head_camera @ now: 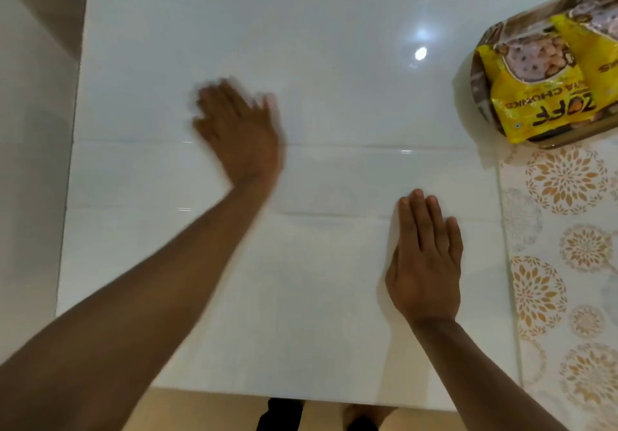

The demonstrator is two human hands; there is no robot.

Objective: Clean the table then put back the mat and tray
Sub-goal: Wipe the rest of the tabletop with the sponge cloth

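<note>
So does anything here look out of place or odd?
Yes: the patterned mat is pushed to the table's right side, and the tray of yellow snack packets sits at the far right corner. Nothing is spilled. The left hand is blurred.

Motion blur smears the left hand (239,129) on the white table (334,62), its fingertips dissolving into a pale whitish haze; whether a cloth lies beneath the palm cannot be told. The tray (479,79) at upper right is cut by the frame's right edge, and the yellow snack packets (535,96) hide most of its floor; the second packet's lettering runs off the edge. The patterned mat (568,263) is cropped along the right and bottom edges. The right hand (426,260) covers the tabletop beneath it, thumb tucked from sight. Both forearms leave the frame at the bottom.
</note>
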